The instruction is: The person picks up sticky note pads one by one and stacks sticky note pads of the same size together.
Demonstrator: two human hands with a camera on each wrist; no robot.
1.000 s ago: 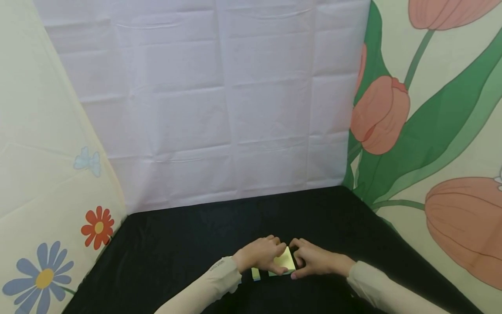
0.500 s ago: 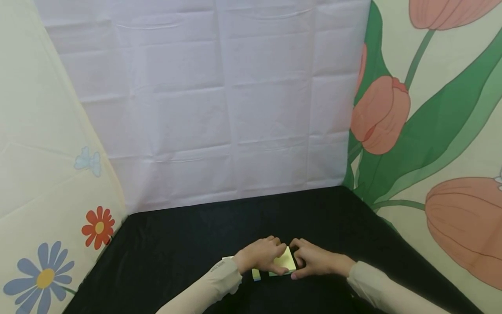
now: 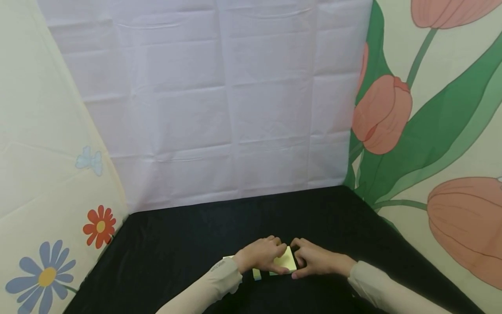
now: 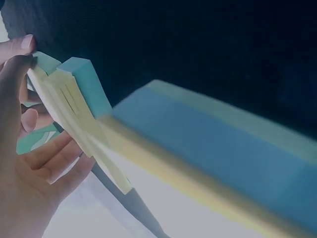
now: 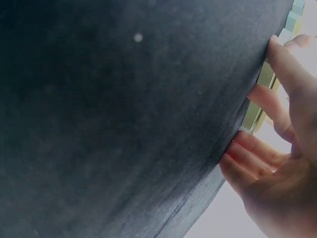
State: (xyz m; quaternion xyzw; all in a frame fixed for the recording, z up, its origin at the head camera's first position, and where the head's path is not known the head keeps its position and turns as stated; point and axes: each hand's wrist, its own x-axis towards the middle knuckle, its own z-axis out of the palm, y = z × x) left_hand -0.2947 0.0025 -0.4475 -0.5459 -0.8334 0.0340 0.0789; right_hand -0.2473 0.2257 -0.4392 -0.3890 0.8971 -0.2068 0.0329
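A yellow-topped sticky note pad (image 3: 288, 261) lies between both hands on the black cloth. My left hand (image 3: 260, 254) reaches over its left part, with thumb at the near edge and fingers toward the far side. At its right edge my right hand (image 3: 313, 259) bends thumb and fingers around the corners. In the right wrist view, fingertips touch the pad's greenish side (image 5: 257, 106). A narrow pad (image 3: 256, 274) shows below the left hand. The left wrist view has a teal-sided block of notes (image 4: 91, 84) near the fingers. What the left palm covers is hidden.
A large blurred pad with blue and yellow layers (image 4: 213, 148) stands close to the left wrist camera. A pale yellow edge (image 3: 227, 257) peeks out above the left sleeve. Black cloth (image 3: 188, 235) covers the table, which meets a white sheet (image 3: 188, 109) at the back.
Both hands stay almost still on the pad. The pale yellow edge above the left sleeve was not visible one second ago. The head view has shifted very slightly.
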